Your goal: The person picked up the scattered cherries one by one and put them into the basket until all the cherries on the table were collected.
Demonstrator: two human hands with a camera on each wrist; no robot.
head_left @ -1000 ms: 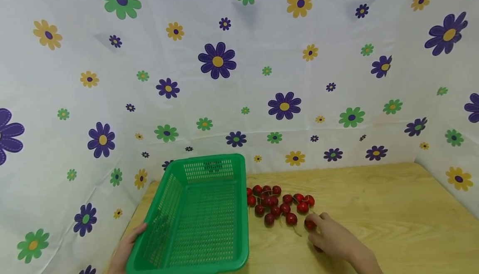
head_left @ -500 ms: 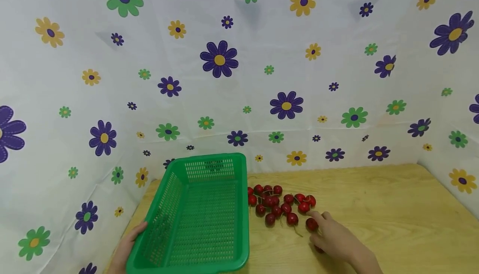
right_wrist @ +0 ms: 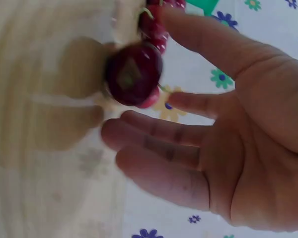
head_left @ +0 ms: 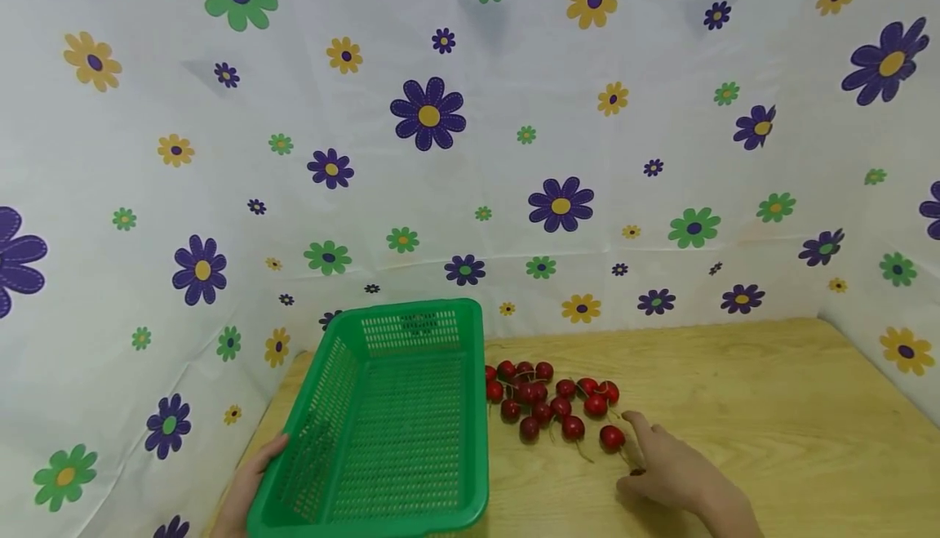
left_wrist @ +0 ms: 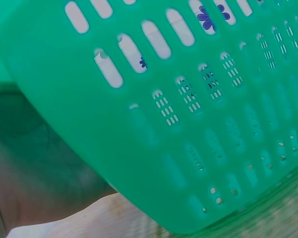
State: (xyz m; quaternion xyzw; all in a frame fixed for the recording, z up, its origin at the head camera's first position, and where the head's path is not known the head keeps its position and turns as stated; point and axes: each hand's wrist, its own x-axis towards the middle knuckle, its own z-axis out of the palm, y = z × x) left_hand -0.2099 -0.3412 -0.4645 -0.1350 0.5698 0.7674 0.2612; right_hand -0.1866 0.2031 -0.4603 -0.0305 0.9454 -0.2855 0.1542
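Note:
My left hand (head_left: 253, 481) grips the left rim of a green plastic basket (head_left: 476, 415), which is tilted toward me with nothing inside. In the left wrist view, the slotted basket wall (left_wrist: 139, 129) fills most of the picture beside the hand (left_wrist: 44, 168). My right hand (head_left: 676, 473) is low over the table, thumb and fingers spread apart. A red cherry (head_left: 612, 439) lies just left of its fingers; a darker cherry (head_left: 637, 471) is mostly hidden by the thumb. The right wrist view has a dark cherry (right_wrist: 131, 74) between thumb and fingertips, not gripped.
Several red cherries (head_left: 539, 393) with stems lie grouped right of the basket, some partly behind its rim. The wood-grain table (head_left: 764, 407) extends to the right. A white flowered cloth (head_left: 499, 171) encloses the back and sides.
The right hand has drawn back slightly to the right and its fingers have spread away from the front cherry, now more exposed. The left hand and basket have stayed put.

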